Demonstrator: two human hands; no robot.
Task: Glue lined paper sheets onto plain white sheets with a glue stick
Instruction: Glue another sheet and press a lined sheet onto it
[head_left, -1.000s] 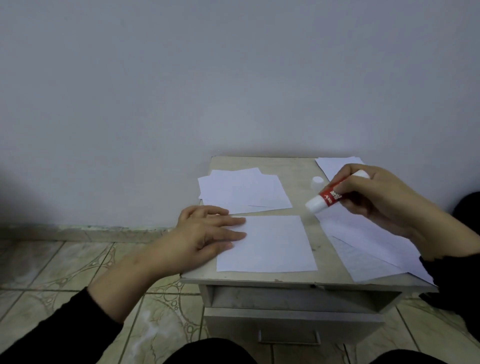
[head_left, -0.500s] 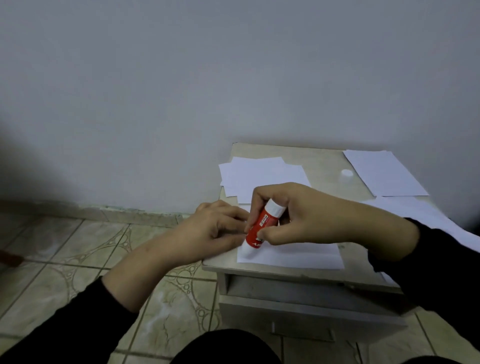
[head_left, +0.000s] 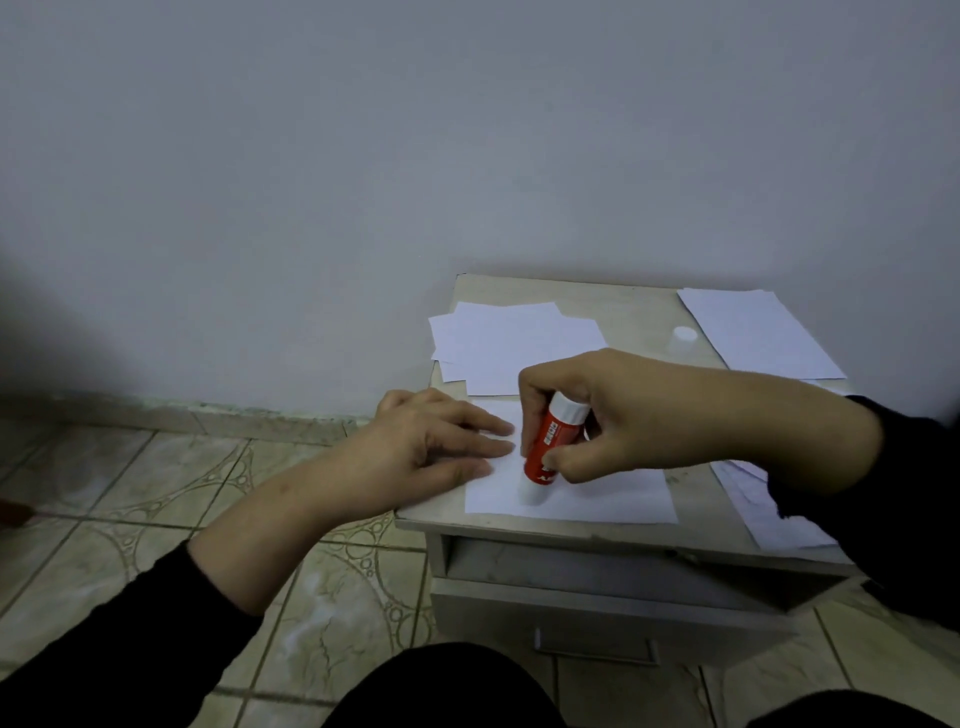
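Pressing flat, my left hand (head_left: 436, 441) pins the white sheet (head_left: 597, 499) at the desk (head_left: 639, 317) front edge, fingers straight; right hand (head_left: 618, 410) fingers grip the glue stick (head_left: 550, 447), tip down on that sheet.

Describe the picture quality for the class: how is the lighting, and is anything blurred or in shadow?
Head view: dim, flat, bluish light; a dark shadow on the wall at the left edge; the glue stick's tip smears softly where it meets the white sheet, the right hand and left hand reasonably sharp; wide-angle lens slants the table.
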